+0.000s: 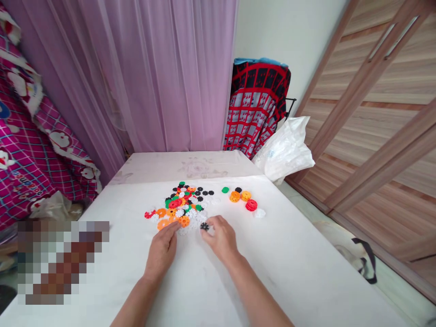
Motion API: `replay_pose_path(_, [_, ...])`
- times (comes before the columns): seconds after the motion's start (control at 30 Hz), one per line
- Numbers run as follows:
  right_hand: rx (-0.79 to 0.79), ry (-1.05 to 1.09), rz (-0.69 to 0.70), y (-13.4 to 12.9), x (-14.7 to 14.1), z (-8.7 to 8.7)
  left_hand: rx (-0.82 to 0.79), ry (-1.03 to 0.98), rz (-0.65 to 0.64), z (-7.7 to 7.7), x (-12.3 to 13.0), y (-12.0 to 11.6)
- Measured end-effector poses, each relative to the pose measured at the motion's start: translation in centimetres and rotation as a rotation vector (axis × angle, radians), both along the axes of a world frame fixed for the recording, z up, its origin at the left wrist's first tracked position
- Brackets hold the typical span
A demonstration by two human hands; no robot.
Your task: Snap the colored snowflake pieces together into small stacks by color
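A mixed heap of notched plastic snowflake discs [195,218] in white, black, red, orange and green lies spread on the white-covered table. My right hand [221,236] pinches a black snowflake disc [204,226] between thumb and fingertips at the heap's near right edge. At the near left side, my left hand [162,245] reaches in with its fingers stretched out, their tips against an orange snowflake disc [184,221]. Right of the heap sit separate small groups by colour: green [225,190], black [238,190], orange [235,196], yellow-orange [245,195], red [251,205] and white [259,213].
A white plastic bag [286,147] stands by the table's far right corner, near a chair draped in red patterned cloth [254,102]. Purple curtains [170,77] hang behind the table [289,254]. A wooden wardrobe [371,118] is on the right, pink patterned fabric [37,131] on the left.
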State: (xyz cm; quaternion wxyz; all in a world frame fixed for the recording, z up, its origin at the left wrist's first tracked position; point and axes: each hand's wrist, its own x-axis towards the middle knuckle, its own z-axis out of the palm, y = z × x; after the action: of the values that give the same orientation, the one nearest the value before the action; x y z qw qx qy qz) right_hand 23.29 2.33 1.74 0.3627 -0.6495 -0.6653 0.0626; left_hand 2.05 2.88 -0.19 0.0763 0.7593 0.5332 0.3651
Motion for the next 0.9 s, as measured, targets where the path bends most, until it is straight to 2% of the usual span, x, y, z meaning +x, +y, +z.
replay_pose_path(0.1, [-0.019,0.127,-0.135,3.1,6.7,1.8,0.016,-0.007,-0.012,-0.4,-0.3,0.1])
replay_pose_path(0.2, [-0.172,0.192,-0.268,7.6,13.3,3.8,0.027,0.031,-0.029,-0.9,-0.5,0.2])
replay_pose_path(0.3, [-0.329,0.088,-0.330,11.7,17.0,4.8,0.031,0.061,-0.028,-1.1,-0.7,0.2])
replay_pose_path(0.4, [-0.382,0.031,-0.329,14.2,18.0,4.5,0.033,0.051,-0.037,-1.3,-0.7,0.0])
replay_pose_path(0.5, [-0.406,-0.005,-0.309,15.4,18.0,3.6,0.022,0.035,-0.017,-1.3,-0.7,-0.2])
replay_pose_path(0.73, [-0.446,-0.044,-0.278,15.9,18.0,2.2,0.012,0.051,-0.006,-1.3,-0.6,-0.4])
replay_pose_path(0.9, [-0.314,0.064,-0.272,15.8,18.9,3.0,0.055,0.068,-0.020,-0.7,-0.6,-0.4])
